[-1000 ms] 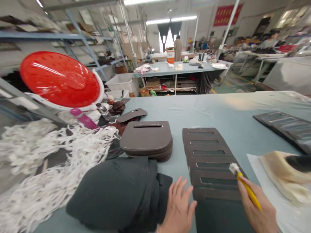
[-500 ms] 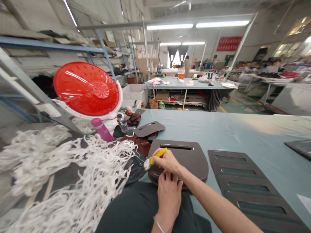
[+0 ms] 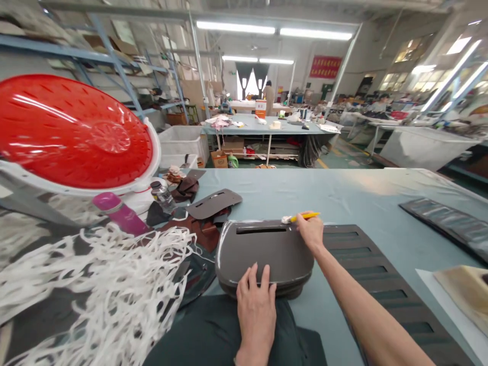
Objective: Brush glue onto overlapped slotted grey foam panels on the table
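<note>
A stack of dark grey rounded panels (image 3: 263,251) with a long slot lies on the table before me. My left hand (image 3: 256,305) rests on its near edge, fingers stretched out and apart. In my right hand (image 3: 311,232) is a small paintbrush (image 3: 315,215) with a yellow handle. Its whitish bristles meet the far edge of the top panel, right of the slot. A thin white, wet-looking line runs along the left and far edges and part of the near edge.
Overlapping slotted dark pieces (image 3: 385,292) lie to the right, near a cream block (image 3: 467,290). On the left are tangled white strips (image 3: 125,284), a pink bottle (image 3: 120,216), a clear bottle (image 3: 163,197) and a tilted red basin (image 3: 76,137). Another table (image 3: 244,123) stands beyond.
The brush has gone from the panel's left side to its far edge with my right hand. White lines now show along the edges. My left hand stays on the near edge; the view has turned right.
</note>
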A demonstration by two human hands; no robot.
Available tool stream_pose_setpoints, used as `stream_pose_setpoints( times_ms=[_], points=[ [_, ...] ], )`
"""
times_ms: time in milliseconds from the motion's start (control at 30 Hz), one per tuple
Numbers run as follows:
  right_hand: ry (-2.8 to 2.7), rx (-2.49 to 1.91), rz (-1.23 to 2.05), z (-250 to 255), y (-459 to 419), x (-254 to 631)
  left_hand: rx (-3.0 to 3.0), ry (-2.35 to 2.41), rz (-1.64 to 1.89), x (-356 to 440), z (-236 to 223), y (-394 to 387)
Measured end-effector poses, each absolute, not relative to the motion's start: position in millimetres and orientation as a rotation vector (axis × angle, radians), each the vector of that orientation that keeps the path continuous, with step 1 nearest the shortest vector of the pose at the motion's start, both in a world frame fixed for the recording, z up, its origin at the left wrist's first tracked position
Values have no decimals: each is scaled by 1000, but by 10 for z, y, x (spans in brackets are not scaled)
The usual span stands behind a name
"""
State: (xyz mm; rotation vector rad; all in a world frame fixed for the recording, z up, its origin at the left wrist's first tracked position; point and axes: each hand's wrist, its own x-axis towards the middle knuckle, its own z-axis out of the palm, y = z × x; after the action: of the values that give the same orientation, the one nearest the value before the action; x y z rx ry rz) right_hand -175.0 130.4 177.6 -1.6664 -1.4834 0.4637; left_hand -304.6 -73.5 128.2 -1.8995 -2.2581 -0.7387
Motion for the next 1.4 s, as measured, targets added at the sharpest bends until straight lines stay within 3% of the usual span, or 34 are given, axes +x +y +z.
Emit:
stream_pose_setpoints(
  times_ms=[133,333,433,533,600,700,800,967,1233,1400],
  points=[
    [-1385,-1789,386,1835,1134,-1113,-1926,-2248,-703,-3026,1284,-723],
    [-1433,-1825,262,1849,214,-871,-1977,-2346,-844,-3043,1358,-753],
    [-1431,-1687,271,1916,-236,-1149,-2080,-2511,-1244,-3311,1495,-705],
    [-1613,-1310,585,1916,-522,-1829,-1845,-2661,-1768,-3729,1621,-596],
    [-1754,-1026,780,1848,-633,-2290,-1752,-2693,-1877,-3974,1660,-528],
    [-1793,-908,861,1686,-679,-2468,-1830,-2794,-1627,-4172,1639,-472],
    [-1691,-1183,788,1579,-614,-1825,-1918,-2782,-1364,-4188,1580,-468],
    [-1319,-1614,309,1733,-341,-855,-1949,-2609,-968,-3958,1565,-468],
    [-1548,-1199,739,1763,331,-2787,-1857,-2355,-533,-3498,1481,-483],
    [-1382,-1466,473,1675,578,-2028,-1831,-2324,-542,-3529,1422,-480]
  ],
)
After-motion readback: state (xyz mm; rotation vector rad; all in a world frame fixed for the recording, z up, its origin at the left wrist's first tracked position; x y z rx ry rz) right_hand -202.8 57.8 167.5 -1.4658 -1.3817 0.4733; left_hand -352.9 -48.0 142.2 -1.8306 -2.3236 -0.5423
